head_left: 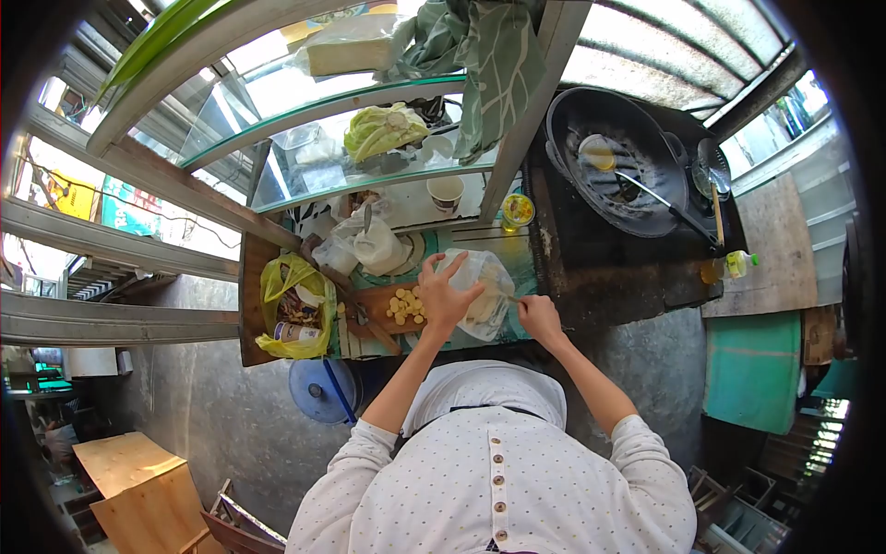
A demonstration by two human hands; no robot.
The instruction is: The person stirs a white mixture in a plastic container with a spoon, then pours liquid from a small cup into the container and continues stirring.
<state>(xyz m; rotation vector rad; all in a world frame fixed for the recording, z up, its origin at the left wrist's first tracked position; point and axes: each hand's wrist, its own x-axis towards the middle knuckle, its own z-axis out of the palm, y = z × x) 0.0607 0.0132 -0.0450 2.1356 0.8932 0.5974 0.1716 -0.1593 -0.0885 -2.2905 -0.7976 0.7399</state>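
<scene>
A clear plastic bag [486, 319] with pale contents lies at the front of the counter. My left hand [447, 294] is at the bag's left side, fingers spread, the fingertips over its upper edge. On the bag's right, my right hand [539, 317] is closed around the handle end of a thin utensil [510, 298] that reaches to the bag; its far end is hard to make out. Several pale yellow slices [406, 305] rest on a wooden cutting board [377, 301], left of my left hand. Beside them lies a knife [376, 329].
A yellow bag of scraps [297, 309] stands at the counter's left end. Behind are a white bag [378, 249], a paper cup [445, 192] and a small yellow-lidded jar [518, 210]. A large black wok [618, 162] with a ladle sits at the right, near a bottle [738, 265].
</scene>
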